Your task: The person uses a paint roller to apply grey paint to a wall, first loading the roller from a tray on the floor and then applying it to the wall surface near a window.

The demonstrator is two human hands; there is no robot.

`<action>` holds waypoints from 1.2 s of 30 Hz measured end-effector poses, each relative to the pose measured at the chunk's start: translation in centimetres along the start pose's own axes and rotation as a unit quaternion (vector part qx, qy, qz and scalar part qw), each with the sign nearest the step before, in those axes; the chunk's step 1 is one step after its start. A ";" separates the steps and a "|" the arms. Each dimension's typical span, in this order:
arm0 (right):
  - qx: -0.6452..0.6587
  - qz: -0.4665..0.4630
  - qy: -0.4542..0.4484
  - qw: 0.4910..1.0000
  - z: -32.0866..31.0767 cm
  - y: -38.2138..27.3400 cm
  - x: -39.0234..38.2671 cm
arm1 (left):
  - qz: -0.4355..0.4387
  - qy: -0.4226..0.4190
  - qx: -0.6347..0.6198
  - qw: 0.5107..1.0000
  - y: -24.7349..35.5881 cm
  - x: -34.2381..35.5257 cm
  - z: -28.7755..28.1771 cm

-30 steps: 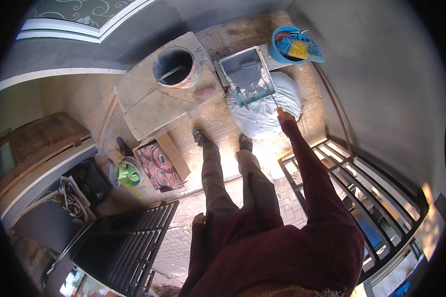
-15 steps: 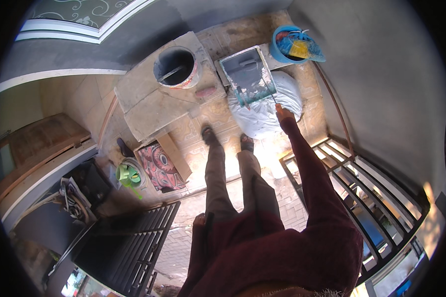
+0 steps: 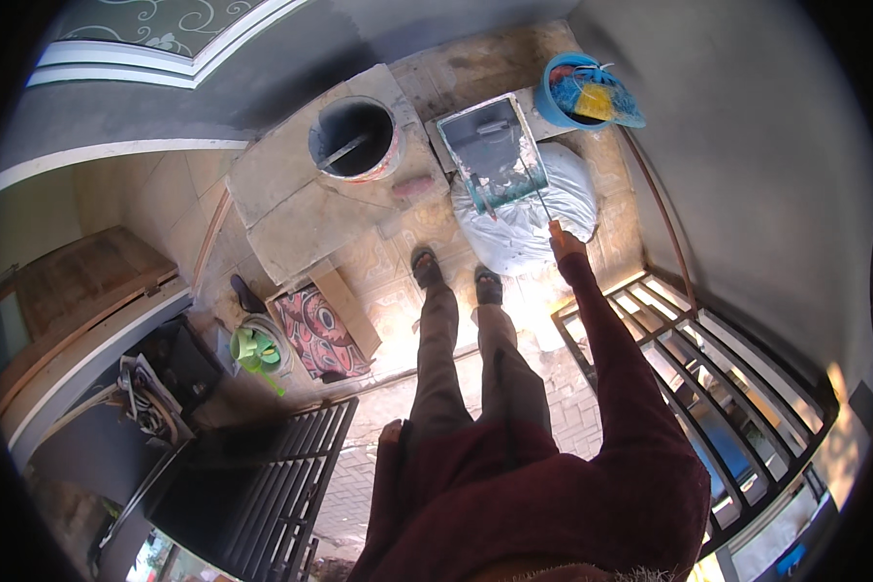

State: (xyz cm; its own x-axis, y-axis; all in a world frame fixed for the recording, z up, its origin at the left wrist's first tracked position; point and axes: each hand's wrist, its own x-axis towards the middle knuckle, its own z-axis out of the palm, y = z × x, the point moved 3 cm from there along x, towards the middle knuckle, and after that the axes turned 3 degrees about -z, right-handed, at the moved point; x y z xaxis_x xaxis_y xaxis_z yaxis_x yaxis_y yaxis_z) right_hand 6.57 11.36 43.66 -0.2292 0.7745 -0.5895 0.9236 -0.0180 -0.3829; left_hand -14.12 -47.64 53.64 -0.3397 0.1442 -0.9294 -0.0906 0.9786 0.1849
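Paint roller (image 3: 544,203) in the right hand (image 3: 568,241), reaching down into the tray!

Nearest the body, the left hand (image 3: 391,432) hangs beside the left thigh, fingers looking loosely curled; from here we cannot tell exactly how far open it is, or whether it holds anything. Over to the right arm, stretched out long and straight: that hand is closed around the handle, and the thin metal rod runs from the fist over the near edge of the tray (image 3: 512,194). Inside, on grey paint, lies what looks like the roller's head. Under the tray's near end bulges a white sack (image 3: 524,236). Off to the left, a big paint bucket (image 3: 333,118) stands on a concrete slab (image 3: 286,218), a reddish block (image 3: 413,186) just beside it. Farther out, beyond the tray to the right, sits a blue tub (image 3: 546,94) with blue and yellow things piled in it.
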 end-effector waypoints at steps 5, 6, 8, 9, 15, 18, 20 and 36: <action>-0.039 -0.032 -0.006 0.999 0.3 -0.3 2.1 | 0.105 0.055 -0.042 0.992 -0.2 -1.2 1.7; -0.033 -0.021 -0.015 0.999 0.5 -0.5 1.8 | 0.073 0.056 -0.063 0.994 -0.9 -1.0 2.0; -0.020 0.009 -0.027 0.999 0.3 -0.2 1.4 | 0.086 0.059 -0.031 0.994 -1.1 -0.9 2.1; -0.013 -0.024 -0.003 1.000 0.2 0.6 1.2 | 0.131 0.062 0.022 0.989 -0.6 -0.8 2.0; 0.088 0.028 0.010 0.996 -1.3 0.9 -3.3 | 0.168 0.066 0.039 0.983 -1.1 -0.9 2.9; 0.067 0.043 -0.018 0.997 -1.1 2.0 -4.0 | 0.142 0.010 0.079 0.987 -1.2 0.2 2.4; 0.061 0.051 -0.022 0.997 -0.5 2.3 -3.5 | 0.124 0.012 0.059 0.990 -1.1 0.3 2.2; 0.007 0.030 0.002 1.000 0.9 2.2 0.0 | 0.056 0.039 -0.070 0.995 -0.6 0.5 2.6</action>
State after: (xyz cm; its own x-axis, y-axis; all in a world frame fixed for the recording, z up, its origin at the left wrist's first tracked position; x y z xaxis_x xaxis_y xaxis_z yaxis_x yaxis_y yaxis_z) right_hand 8.35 10.78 42.11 -0.1727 0.7747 -0.6083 0.9310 -0.0732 -0.3576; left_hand -11.80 -47.74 52.29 -0.4266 0.2347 -0.8734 -0.1759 0.9258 0.3347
